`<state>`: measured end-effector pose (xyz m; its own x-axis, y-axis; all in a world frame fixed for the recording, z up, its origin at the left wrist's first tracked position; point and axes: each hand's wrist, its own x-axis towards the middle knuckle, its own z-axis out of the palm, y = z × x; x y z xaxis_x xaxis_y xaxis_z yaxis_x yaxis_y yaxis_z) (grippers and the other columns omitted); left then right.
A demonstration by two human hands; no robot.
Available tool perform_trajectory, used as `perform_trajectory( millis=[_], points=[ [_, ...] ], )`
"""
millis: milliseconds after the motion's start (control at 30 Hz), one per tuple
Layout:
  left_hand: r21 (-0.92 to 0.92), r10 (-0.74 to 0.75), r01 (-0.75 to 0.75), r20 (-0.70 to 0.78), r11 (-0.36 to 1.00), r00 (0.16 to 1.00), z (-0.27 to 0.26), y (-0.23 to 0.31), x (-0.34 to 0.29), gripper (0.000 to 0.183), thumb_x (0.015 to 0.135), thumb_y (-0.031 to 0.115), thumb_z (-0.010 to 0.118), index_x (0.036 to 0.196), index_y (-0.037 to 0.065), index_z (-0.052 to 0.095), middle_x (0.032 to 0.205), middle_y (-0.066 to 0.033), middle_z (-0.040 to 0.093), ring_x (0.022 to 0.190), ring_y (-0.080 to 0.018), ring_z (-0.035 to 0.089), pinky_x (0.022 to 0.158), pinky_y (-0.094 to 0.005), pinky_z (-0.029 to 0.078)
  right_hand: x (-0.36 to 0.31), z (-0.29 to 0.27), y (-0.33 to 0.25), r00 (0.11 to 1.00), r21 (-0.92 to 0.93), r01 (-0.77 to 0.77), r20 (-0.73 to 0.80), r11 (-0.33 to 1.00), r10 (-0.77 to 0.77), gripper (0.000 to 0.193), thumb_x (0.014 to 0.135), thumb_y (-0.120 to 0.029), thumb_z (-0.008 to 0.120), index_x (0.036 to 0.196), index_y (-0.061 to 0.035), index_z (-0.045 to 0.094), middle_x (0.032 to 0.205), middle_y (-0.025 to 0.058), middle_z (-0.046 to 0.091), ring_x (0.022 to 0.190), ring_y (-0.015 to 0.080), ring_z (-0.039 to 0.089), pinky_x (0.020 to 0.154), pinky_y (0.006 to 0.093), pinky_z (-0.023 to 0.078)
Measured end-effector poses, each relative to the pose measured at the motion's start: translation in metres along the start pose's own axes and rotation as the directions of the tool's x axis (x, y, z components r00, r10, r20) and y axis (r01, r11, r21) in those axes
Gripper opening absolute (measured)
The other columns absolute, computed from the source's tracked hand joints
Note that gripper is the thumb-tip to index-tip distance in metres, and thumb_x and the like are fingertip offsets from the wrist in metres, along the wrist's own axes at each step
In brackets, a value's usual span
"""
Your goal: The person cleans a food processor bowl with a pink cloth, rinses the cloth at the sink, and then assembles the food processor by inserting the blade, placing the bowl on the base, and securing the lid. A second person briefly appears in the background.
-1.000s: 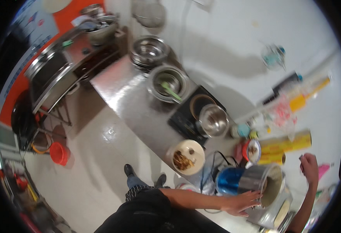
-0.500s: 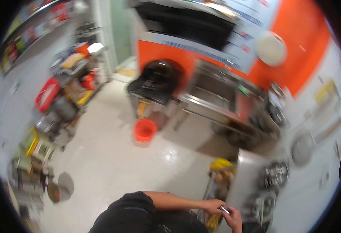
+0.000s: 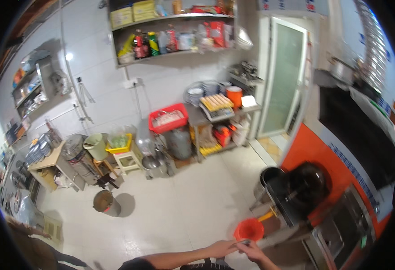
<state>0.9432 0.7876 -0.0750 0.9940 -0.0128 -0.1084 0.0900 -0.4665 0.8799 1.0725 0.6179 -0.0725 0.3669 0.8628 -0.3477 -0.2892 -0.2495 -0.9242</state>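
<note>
At the lower edge of the head view, my two hands meet in front of my body. My left hand [image 3: 223,249] is closed at one end of a small, thin, grey object [image 3: 242,243]. The fingers of my right hand [image 3: 252,253] close on the same object from the other side. Its kind is too small and blurred to make out. Just beyond the hands, a red-orange bucket [image 3: 249,229] stands on the floor.
A dark stand with a round black vessel [image 3: 307,182] and a metal sink [image 3: 341,234] are at the right. Along the far wall stand a table [image 3: 195,123] with egg cartons, a red basin [image 3: 168,118] and stools. A bin [image 3: 106,204] sits on the floor; a person [image 3: 35,243] is at left.
My view has swung left, from the counter and sink toward the shelves and the far wall. My hands stay together at the small object.
</note>
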Motion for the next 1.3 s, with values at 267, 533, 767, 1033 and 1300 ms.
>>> perform_trajectory(
  millis=[267, 533, 767, 1033, 1300],
  points=[
    [-0.463, -0.624, 0.453, -0.712, 0.762, 0.322, -0.147, -0.205, -0.184, 0.033, 0.097, 0.034, 0.063, 0.106, 0.003, 0.070, 0.090, -0.0129, 0.074, 0.086, -0.0256, 0.072, 0.079, -0.0365, 0.056, 0.403, 0.139, -0.249, 0.886, -0.432, 0.382, 0.423, 0.817, -0.190, 0.021, 0.097, -0.019, 0.067, 0.112, -0.0054, 0.060, 0.082, 0.0018, 0.063, 0.073, 0.0115, 0.061, 0.068, 0.0297, 0.050],
    [-0.611, -0.782, 0.529, -0.596, 0.589, 0.183, -0.149, -0.352, -0.269, 0.036, 0.095, 0.037, 0.062, 0.089, 0.002, 0.070, 0.078, -0.0146, 0.070, 0.082, -0.0285, 0.067, 0.075, -0.0423, 0.053, 0.643, 0.305, -0.578, 0.558, -0.410, 0.819, 0.402, 0.401, -0.727, 0.044, 0.096, -0.017, 0.066, 0.131, 0.0023, 0.047, 0.102, 0.0086, 0.064, 0.080, 0.0135, 0.063, 0.072, 0.0287, 0.053],
    [-0.728, -0.762, 0.291, -0.648, 0.621, 0.007, -0.280, -0.415, -0.256, 0.044, 0.094, 0.038, 0.066, 0.125, 0.007, 0.060, 0.105, -0.0177, 0.068, 0.101, -0.0295, 0.064, 0.090, -0.0404, 0.051, 0.773, 0.447, -0.832, 0.085, -0.438, 0.895, 0.340, -0.078, -0.936, 0.047, 0.087, -0.020, 0.073, 0.123, 0.0052, 0.055, 0.089, 0.0144, 0.070, 0.079, 0.0213, 0.070, 0.070, 0.0367, 0.054],
    [-0.819, -0.768, 0.206, -0.574, 0.536, -0.282, -0.475, -0.459, -0.236, 0.040, 0.094, 0.038, 0.066, 0.117, 0.005, 0.063, 0.100, -0.0161, 0.070, 0.094, -0.0274, 0.066, 0.084, -0.0391, 0.053, 0.896, 0.592, -1.020, -0.338, -0.501, 0.758, 0.247, -0.418, -0.908, 0.031, 0.085, -0.037, 0.071, 0.096, -0.0072, 0.071, 0.085, 0.0141, 0.073, 0.085, 0.0371, 0.069, 0.075, 0.0465, 0.053],
    [-0.891, -0.745, -0.005, -0.376, 0.453, -0.551, -0.571, -0.471, -0.211, 0.038, 0.093, 0.037, 0.067, 0.108, 0.003, 0.066, 0.095, -0.0144, 0.071, 0.087, -0.0252, 0.068, 0.079, -0.0378, 0.055, 1.023, 0.667, -1.157, -0.518, -0.646, 0.582, 0.174, -0.494, -0.838, 0.033, 0.087, -0.038, 0.071, 0.099, -0.0076, 0.072, 0.091, 0.0166, 0.073, 0.087, 0.0372, 0.070, 0.074, 0.0474, 0.052]
  ],
)
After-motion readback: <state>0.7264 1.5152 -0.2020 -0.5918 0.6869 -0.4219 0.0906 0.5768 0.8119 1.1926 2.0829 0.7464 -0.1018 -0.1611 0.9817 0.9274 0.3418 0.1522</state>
